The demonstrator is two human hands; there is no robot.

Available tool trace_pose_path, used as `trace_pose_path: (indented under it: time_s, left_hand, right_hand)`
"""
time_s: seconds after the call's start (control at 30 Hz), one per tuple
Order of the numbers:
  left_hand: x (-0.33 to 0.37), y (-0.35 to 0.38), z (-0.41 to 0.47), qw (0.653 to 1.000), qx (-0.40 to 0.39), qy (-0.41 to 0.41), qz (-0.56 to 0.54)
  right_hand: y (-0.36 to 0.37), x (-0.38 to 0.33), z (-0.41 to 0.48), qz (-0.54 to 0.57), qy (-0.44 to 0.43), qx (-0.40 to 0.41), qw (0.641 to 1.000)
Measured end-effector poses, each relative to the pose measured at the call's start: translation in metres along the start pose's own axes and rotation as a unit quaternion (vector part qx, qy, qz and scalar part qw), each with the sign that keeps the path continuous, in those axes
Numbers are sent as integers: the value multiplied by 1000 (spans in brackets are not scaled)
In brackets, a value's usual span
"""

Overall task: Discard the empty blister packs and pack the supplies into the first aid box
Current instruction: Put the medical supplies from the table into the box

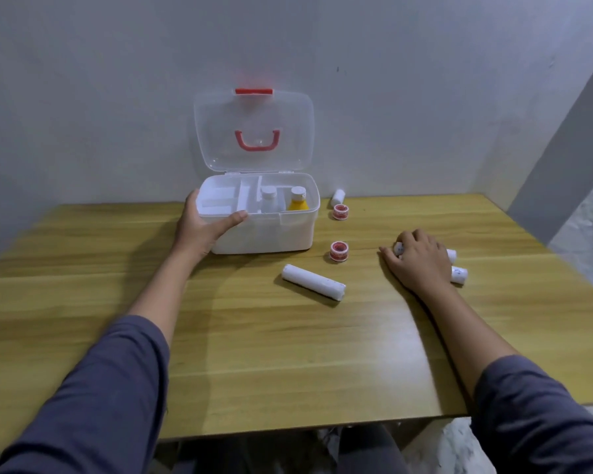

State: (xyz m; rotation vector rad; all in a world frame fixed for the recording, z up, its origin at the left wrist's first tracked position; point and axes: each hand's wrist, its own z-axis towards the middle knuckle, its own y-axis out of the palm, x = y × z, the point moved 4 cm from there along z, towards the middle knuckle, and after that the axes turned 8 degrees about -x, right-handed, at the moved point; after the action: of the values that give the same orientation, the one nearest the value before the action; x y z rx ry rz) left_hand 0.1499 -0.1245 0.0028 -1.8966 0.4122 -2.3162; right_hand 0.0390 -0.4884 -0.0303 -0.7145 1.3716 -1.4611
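Observation:
The white first aid box (pixel 288 234) stands open against the wall, its clear lid (pixel 254 131) with red handle upright. Inside are a white tray, a white bottle (pixel 269 198) and a yellow bottle (pixel 298 201). My left hand (pixel 202 224) grips the box's front left corner, thumb on the rim. My right hand (pixel 418 260) lies on the table over two small white bandage rolls (pixel 457 273), fingers curled on one. A long white roll (pixel 313 282) lies in front of the box. Two red tape rolls (pixel 339 251) (pixel 340 211) and a small white roll (pixel 338 197) sit to the box's right.
The wooden table (pixel 288 354) runs to a grey wall behind the box. Its front edge is near my body and its right edge lies just beyond the bandage rolls. No blister packs are in view.

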Motion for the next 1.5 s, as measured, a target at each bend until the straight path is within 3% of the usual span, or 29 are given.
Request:
trace_pose_path:
  time_s: [0.3,0.43,0.5,0.6,0.87,1.1,1.17,1.27,1.43,1.5]
  left_hand:
    - [5,2,-5,1000,-1,4,1]
    - [8,2,-6,1000,-1,-2,-2]
    - [9,1,-8,1000,-2,-5,-4]
    - [12,2,-10,1000,0,0,-6]
    - [10,1,-10,1000,14,1,-9]
    - [6,2,-8,1000,17,5,-5]
    - [6,3,-8,1000,17,8,-5]
    - [6,4,-9,1000,19,8,1]
    - [0,4,-5,1000,22,1,6]
    - [-1,4,-5,1000,18,-4,8]
  right_hand:
    - [-10,-10,-6,37,-34,45,998]
    - [-16,-28,-12,152,-29,44,987]
    - [-28,-43,-9,318,-27,61,946]
    - [-52,-70,9,513,-41,86,853]
    - [-114,-159,48,770,-114,48,625]
    - [-87,-185,88,829,-65,-9,556]
    - [-72,-185,94,832,-56,-40,550]
    - [-53,-178,96,808,-54,-100,578]
    - [-38,-171,97,725,-105,-114,672]
    - [-38,-173,95,662,-142,-103,729]
